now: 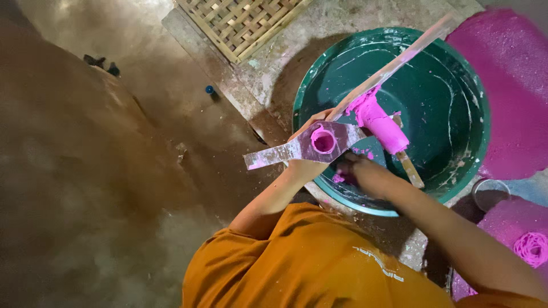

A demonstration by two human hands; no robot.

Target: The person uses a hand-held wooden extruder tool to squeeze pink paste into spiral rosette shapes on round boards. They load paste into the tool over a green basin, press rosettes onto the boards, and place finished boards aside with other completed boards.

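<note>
My left hand (311, 124) grips a flat, paste-smeared press tool (285, 151) from behind, over the near rim of a large green basin (456, 154). The tool's round hole (323, 141) is filled with pink paste. A long lever stick (394, 65) runs from it up to the right across the basin. A thick lump of pink paste (379, 122) clings to a wooden handle (410, 167) inside the basin. My right hand (357, 170), stained pink, is curled just below the tool at the basin's edge; what it holds is hidden.
A woven bamboo mat (240, 23) lies at the top. A big pink heap (508, 85) sits right of the basin. A coil of pink strands (531, 248) rests on another pink patch at lower right, beside a small metal bowl (490, 191). A blue cap (209, 89) lies on the concrete floor.
</note>
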